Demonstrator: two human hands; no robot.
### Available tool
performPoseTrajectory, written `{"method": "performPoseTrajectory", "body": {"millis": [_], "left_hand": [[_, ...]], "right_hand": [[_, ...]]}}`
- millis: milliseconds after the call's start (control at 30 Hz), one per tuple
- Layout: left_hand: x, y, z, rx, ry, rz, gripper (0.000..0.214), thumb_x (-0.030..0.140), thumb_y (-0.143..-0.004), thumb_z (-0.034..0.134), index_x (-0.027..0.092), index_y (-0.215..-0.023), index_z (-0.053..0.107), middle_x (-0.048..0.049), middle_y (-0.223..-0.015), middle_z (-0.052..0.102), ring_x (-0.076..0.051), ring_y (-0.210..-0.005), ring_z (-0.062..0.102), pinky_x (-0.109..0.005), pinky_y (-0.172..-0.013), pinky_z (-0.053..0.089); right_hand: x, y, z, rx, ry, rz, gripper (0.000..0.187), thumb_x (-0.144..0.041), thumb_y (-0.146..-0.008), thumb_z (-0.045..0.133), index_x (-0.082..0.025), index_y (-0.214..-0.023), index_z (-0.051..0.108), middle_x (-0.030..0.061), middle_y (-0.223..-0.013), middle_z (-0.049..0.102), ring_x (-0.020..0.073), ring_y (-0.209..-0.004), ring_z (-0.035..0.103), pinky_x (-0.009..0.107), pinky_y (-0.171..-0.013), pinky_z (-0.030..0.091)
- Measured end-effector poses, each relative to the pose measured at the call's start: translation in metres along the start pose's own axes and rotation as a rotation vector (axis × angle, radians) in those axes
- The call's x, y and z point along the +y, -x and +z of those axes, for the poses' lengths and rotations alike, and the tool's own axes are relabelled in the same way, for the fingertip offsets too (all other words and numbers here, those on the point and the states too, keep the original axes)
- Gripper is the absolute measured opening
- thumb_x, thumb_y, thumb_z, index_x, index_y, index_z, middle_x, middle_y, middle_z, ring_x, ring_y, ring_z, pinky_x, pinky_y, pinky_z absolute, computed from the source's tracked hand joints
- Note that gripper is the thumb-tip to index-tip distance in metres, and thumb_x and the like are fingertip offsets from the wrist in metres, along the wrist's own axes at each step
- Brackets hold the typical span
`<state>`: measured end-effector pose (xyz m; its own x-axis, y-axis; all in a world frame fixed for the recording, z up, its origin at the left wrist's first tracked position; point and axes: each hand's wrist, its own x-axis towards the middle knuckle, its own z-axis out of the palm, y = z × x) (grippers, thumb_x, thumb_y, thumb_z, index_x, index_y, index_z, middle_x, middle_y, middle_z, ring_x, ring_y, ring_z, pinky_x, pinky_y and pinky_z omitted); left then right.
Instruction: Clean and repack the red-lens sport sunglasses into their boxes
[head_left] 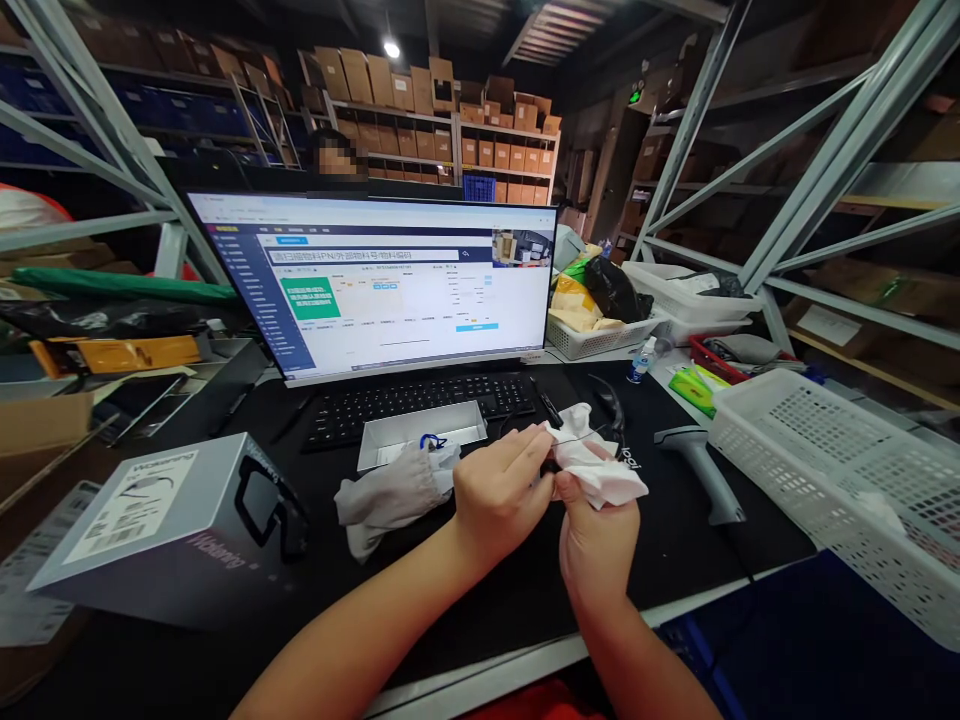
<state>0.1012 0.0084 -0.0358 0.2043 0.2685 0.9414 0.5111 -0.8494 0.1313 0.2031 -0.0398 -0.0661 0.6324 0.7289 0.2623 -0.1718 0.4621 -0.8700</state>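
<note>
My left hand (502,485) and my right hand (596,545) meet above the black desk mat (720,545), both pinching a crumpled white cloth (600,468). A thin dark line crosses the cloth, too fine to identify. To the left of my hands lies a grey fabric pouch (394,497) with a blue drawstring (433,441). Behind it sits a shallow silver box (422,435). Black glasses (609,405) rest beyond the cloth.
A computer monitor (371,285) and black keyboard (416,405) stand ahead. A grey product box (165,530) lies left, a grey barcode scanner (701,465) right, beside a white plastic basket (847,480). Cardboard boxes fill shelves behind; a person (337,165) stands beyond the monitor.
</note>
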Motion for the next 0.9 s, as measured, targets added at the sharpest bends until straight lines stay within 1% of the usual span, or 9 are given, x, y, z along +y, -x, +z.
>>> {"method": "performPoseTrajectory", "body": {"millis": [133, 233, 300, 467, 533, 600, 733, 800, 900], "left_hand": [[0.001, 0.000, 0.001, 0.005, 0.002, -0.007, 0.028, 0.008, -0.081, 0.061, 0.016, -0.108, 0.067, -0.0064, -0.094, 0.079, -0.019, -0.079, 0.076, -0.028, -0.080, 0.063], [0.001, 0.001, 0.000, -0.007, 0.028, 0.034, 0.034, 0.009, -0.082, 0.065, 0.015, -0.115, 0.065, -0.0091, -0.104, 0.078, -0.021, -0.090, 0.076, -0.031, -0.088, 0.061], [0.000, 0.001, 0.000, -0.012, 0.032, 0.036, 0.035, 0.009, -0.082, 0.066, 0.015, -0.116, 0.065, -0.0097, -0.108, 0.077, -0.021, -0.094, 0.076, -0.031, -0.090, 0.061], [-0.001, 0.001, 0.000, 0.003, 0.011, -0.009, 0.028, 0.008, -0.080, 0.061, 0.016, -0.106, 0.067, -0.0077, -0.097, 0.079, -0.021, -0.084, 0.076, -0.031, -0.084, 0.062], [0.000, 0.000, 0.000, 0.007, 0.015, -0.023, 0.025, 0.008, -0.080, 0.060, 0.016, -0.103, 0.067, -0.0063, -0.093, 0.079, -0.020, -0.082, 0.076, -0.030, -0.082, 0.062], [0.001, -0.001, 0.000, 0.012, 0.036, -0.042, 0.027, 0.008, -0.080, 0.060, 0.017, -0.104, 0.068, -0.0046, -0.092, 0.079, -0.018, -0.081, 0.076, -0.029, -0.085, 0.062], [-0.001, -0.001, 0.002, -0.014, 0.079, -0.064, 0.036, 0.007, -0.080, 0.063, 0.020, -0.113, 0.068, -0.0040, -0.103, 0.079, -0.017, -0.089, 0.076, -0.037, -0.099, 0.057], [-0.003, 0.000, 0.002, -0.008, 0.079, -0.072, 0.038, 0.006, -0.079, 0.063, 0.020, -0.114, 0.068, -0.0039, -0.106, 0.078, -0.017, -0.091, 0.075, -0.039, -0.102, 0.055], [-0.005, 0.001, 0.001, -0.002, 0.087, -0.084, 0.036, 0.005, -0.078, 0.062, 0.020, -0.110, 0.069, -0.0036, -0.103, 0.079, -0.016, -0.088, 0.075, -0.040, -0.101, 0.056]], "right_hand": [[-0.013, -0.028, -0.007, -0.069, -0.194, 0.174, 0.071, -0.033, -0.059, 0.092, -0.018, -0.121, 0.060, 0.0116, -0.120, 0.070, 0.0299, -0.114, 0.066, 0.054, -0.108, 0.046], [-0.026, -0.053, -0.013, -0.164, -0.295, 0.309, 0.063, -0.040, -0.062, 0.090, -0.018, -0.115, 0.065, 0.0114, -0.119, 0.071, 0.0310, -0.119, 0.063, 0.056, -0.109, 0.046], [-0.026, -0.053, -0.011, -0.151, -0.261, 0.256, 0.059, -0.045, -0.068, 0.085, -0.018, -0.116, 0.065, 0.0117, -0.120, 0.070, 0.0306, -0.119, 0.063, 0.056, -0.108, 0.046], [-0.005, -0.012, 0.001, -0.004, -0.035, 0.016, 0.066, -0.036, -0.071, 0.085, -0.017, -0.129, 0.059, 0.0142, -0.128, 0.067, 0.0278, -0.111, 0.068, 0.048, -0.104, 0.051], [-0.003, -0.009, 0.001, -0.004, -0.020, 0.001, 0.071, -0.032, -0.068, 0.088, -0.018, -0.131, 0.057, 0.0138, -0.132, 0.065, 0.0275, -0.116, 0.065, 0.045, -0.105, 0.051], [-0.009, -0.022, -0.002, -0.047, -0.079, 0.029, 0.073, -0.033, -0.066, 0.089, -0.018, -0.131, 0.057, 0.0127, -0.129, 0.067, 0.0279, -0.119, 0.063, 0.046, -0.107, 0.049], [-0.023, -0.051, -0.003, -0.159, -0.253, 0.244, 0.065, -0.046, -0.069, 0.085, -0.017, -0.123, 0.062, 0.0112, -0.113, 0.073, 0.0291, -0.114, 0.067, 0.053, -0.107, 0.047], [-0.020, -0.043, 0.003, -0.096, -0.262, 0.231, 0.063, -0.049, -0.073, 0.081, -0.016, -0.123, 0.061, 0.0119, -0.116, 0.072, 0.0288, -0.115, 0.066, 0.052, -0.108, 0.047], [-0.008, -0.012, 0.014, 0.039, -0.173, 0.082, 0.071, -0.041, -0.073, 0.083, -0.017, -0.133, 0.053, 0.0126, -0.124, 0.068, 0.0274, -0.115, 0.066, 0.049, -0.107, 0.048]]}}
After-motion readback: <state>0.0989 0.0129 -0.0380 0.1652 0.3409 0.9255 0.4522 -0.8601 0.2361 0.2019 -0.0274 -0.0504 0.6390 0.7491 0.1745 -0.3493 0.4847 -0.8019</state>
